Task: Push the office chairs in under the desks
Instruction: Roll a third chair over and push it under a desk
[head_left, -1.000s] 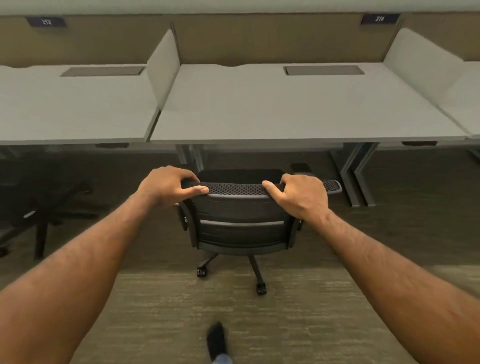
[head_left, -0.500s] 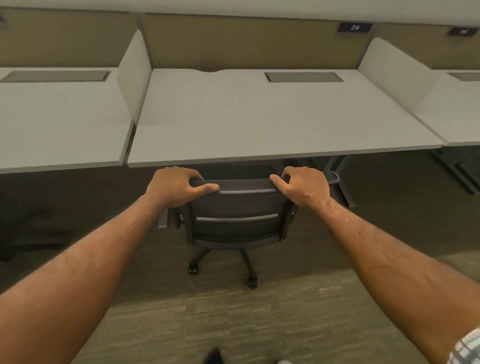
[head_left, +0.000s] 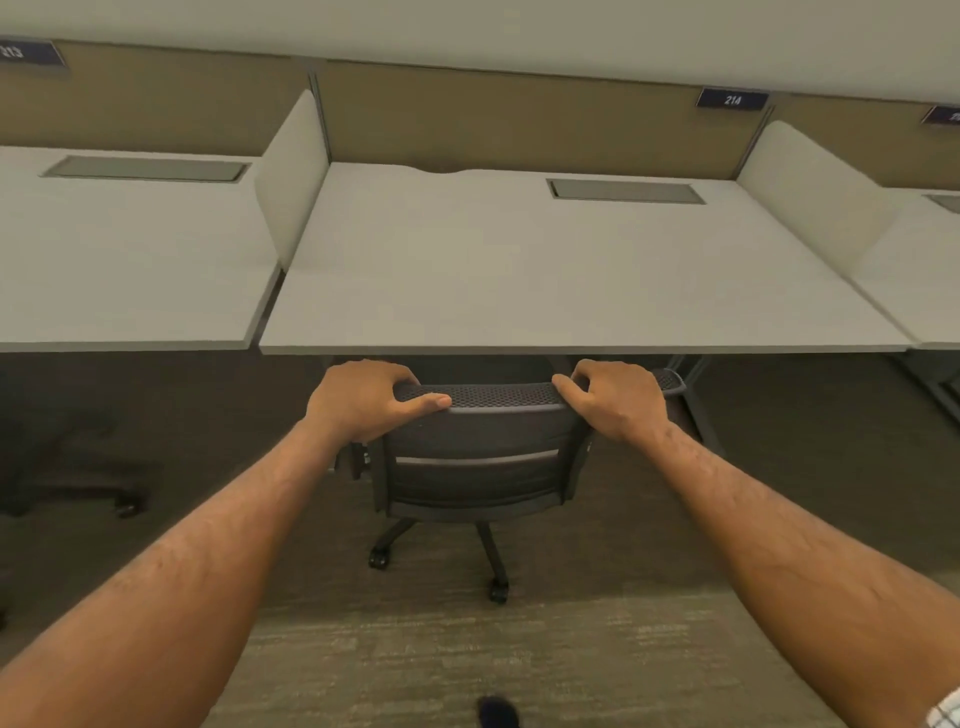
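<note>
My left hand (head_left: 363, 400) and right hand (head_left: 618, 400) are both clenched on the top rail of the black office chair (head_left: 475, 457), whose backrest sits just short of the worktop's (head_left: 519, 270) front edge, carpet (head_left: 441, 660) open behind.

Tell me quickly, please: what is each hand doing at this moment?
Left hand: closed on the top edge of the chair backrest.
Right hand: closed on the same top edge, at its right end.

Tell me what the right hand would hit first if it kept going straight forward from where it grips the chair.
Probably the front edge of the desk. The right hand grips the top of the chair just short of and slightly below that edge, so it might instead slip under; depth is unclear.
</note>
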